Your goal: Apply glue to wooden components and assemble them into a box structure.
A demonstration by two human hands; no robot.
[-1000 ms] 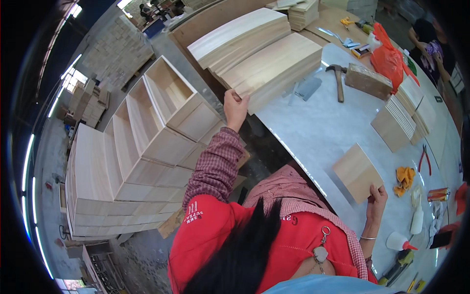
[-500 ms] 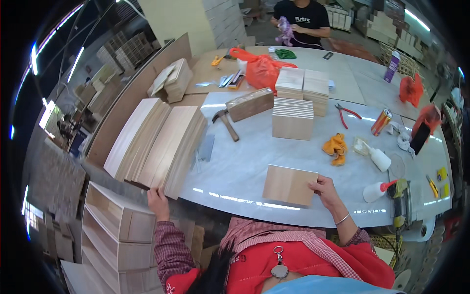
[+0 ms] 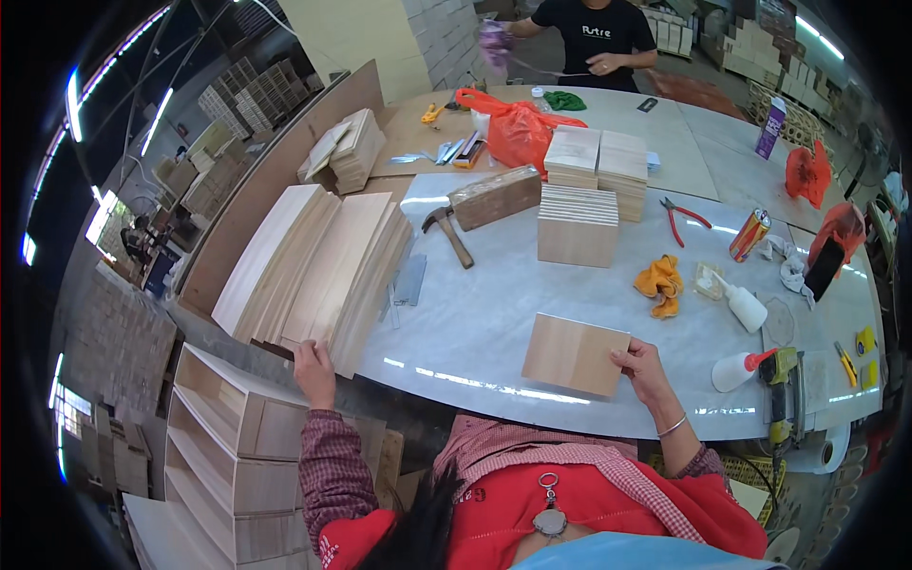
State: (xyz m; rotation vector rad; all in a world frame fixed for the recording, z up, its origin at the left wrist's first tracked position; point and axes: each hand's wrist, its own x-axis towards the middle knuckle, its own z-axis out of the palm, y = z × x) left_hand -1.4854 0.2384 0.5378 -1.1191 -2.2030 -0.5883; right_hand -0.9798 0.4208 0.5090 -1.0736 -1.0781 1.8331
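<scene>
My right hand [image 3: 644,372] grips a thin rectangular wooden panel [image 3: 574,355] by its right edge, thumb on top, over the front of the table. At the left, my left hand [image 3: 314,372] has its fingers closed at the near end of a long wooden board [image 3: 334,275]. That board lies on top of a stack beside another stack of pale boards [image 3: 268,256]. Part of the fingertips is hidden against the board's end. Farther back, a row of small panels [image 3: 577,237] stands on edge in front of two flat piles [image 3: 622,161].
A hammer [image 3: 460,249] lies by a wooden block [image 3: 494,198]. Red-handled pliers [image 3: 678,220], an orange cloth [image 3: 661,285], glue bottles [image 3: 746,309] and a green power tool [image 3: 781,380] are at the right. Wooden boxes [image 3: 275,427] stand lower left. Across the table is a person [image 3: 594,47].
The view has shifted slightly, moving the scene a little right. Both hands keep their places on the board and panel. The person across has spread their arms, moving the purple thing left.
</scene>
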